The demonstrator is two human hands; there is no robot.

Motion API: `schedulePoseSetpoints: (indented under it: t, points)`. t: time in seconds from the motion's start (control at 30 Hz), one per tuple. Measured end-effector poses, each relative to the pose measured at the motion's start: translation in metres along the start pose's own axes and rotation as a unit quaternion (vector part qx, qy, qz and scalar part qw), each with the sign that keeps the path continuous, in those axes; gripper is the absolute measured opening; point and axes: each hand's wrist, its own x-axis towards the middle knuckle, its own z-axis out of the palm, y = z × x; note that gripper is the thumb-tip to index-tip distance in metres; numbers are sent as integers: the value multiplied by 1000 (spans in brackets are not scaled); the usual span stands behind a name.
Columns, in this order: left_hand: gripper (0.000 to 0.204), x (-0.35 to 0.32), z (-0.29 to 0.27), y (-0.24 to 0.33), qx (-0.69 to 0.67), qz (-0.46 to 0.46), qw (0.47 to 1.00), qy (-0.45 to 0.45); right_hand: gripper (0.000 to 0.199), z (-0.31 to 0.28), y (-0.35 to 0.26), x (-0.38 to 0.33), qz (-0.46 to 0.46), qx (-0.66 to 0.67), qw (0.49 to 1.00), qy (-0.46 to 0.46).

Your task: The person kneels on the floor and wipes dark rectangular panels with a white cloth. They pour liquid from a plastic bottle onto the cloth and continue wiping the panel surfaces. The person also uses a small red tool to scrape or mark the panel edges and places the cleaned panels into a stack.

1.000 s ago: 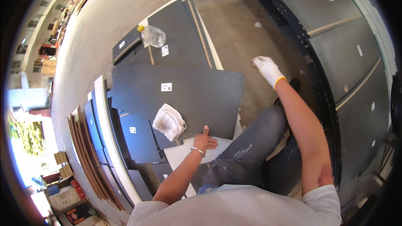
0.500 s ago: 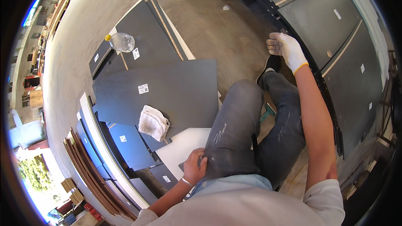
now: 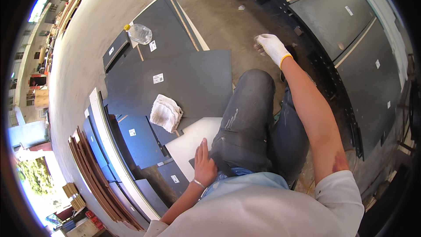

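Note:
My left hand (image 3: 205,166), bare and with a bracelet at the wrist, lies by my left thigh with its fingers stretched out. It holds nothing. My right hand (image 3: 272,49) wears a white knitted glove with a yellow cuff. Its soiled fingers are curled in loosely, and nothing shows in them. It hangs beyond my knees, above the floor. A folded white cloth (image 3: 165,113) lies on a dark grey panel (image 3: 193,74) in front of my left hand. Farther off, a clear plastic bottle (image 3: 141,34) with a yellow cap lies on the stacked panels.
Labelled dark panels (image 3: 324,22) lie on a black perforated metal frame (image 3: 307,39) to the right. At the left are brown strips (image 3: 94,177), a long white-edged board (image 3: 112,149) and blue-looking panels (image 3: 138,142). A white board (image 3: 193,142) lies near my left thigh.
My right hand has moved left, away from the metal frame, and turned its back upward. The left hand has left the trouser leg, and its fingers have straightened. The view has shifted slightly.

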Motion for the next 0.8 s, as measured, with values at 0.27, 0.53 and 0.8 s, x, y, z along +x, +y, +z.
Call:
schedulePoseSetpoints:
  t: [0.27,0.53,0.8]
  points:
    - [74,25,13,20,-81,-124,987,58,26,10,16,-10,7,-1,1000,-1]
    - [46,-2,-7,31,-229,-159,959,55,31,5,32,-17,-17,-58,998,2]
    - [35,24,-114,-23,48,-136,967,-209,37,10,10,-37,-80,45,990,-110]
